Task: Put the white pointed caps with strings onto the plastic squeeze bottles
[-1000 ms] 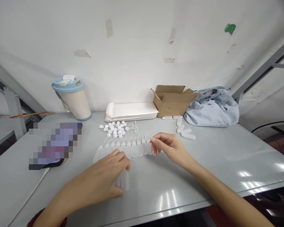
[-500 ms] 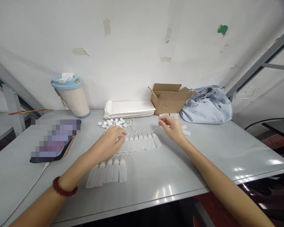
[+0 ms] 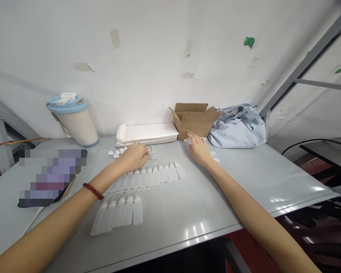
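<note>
My left hand is over the white caps and thin white tubes, its fingers curled down at the tubes. What its fingertips hold, if anything, is hidden. My right hand reaches out before the cardboard box, fingers stretched over small translucent bottles that it partly covers. Between and below the hands lies a row of small translucent squeeze bottles, each topped with a thin tube. A second, shorter row of the same bottles lies nearer the front edge.
White padded envelopes are stacked against the wall beside the open cardboard box. A light blue cloth bundle sits right of it. On the left stand a cream tumbler with a blue lid and a phone on a cable.
The view has turned slightly right. My left hand has moved back toward the tubes, its fingers curling. My right hand has stretched its fingers forward over the bottles by the box.
</note>
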Demonstrator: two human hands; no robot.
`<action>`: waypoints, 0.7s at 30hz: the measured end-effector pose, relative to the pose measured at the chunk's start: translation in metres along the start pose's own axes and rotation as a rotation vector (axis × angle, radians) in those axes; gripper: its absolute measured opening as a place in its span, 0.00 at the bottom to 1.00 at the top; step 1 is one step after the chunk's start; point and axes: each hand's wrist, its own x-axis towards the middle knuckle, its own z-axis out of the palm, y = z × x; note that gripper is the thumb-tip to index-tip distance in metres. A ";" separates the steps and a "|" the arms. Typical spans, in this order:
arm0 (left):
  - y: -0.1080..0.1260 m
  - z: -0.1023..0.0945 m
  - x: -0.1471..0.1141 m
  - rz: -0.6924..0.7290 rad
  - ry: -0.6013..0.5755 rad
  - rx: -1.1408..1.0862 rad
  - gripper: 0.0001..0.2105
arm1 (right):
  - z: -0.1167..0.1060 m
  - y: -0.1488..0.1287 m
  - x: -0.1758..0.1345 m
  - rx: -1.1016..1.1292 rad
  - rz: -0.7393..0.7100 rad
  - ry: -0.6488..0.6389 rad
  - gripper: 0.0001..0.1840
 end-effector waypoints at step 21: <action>0.020 -0.026 -0.065 -0.622 0.376 -0.944 0.09 | 0.004 -0.001 -0.002 -0.184 -0.014 -0.132 0.34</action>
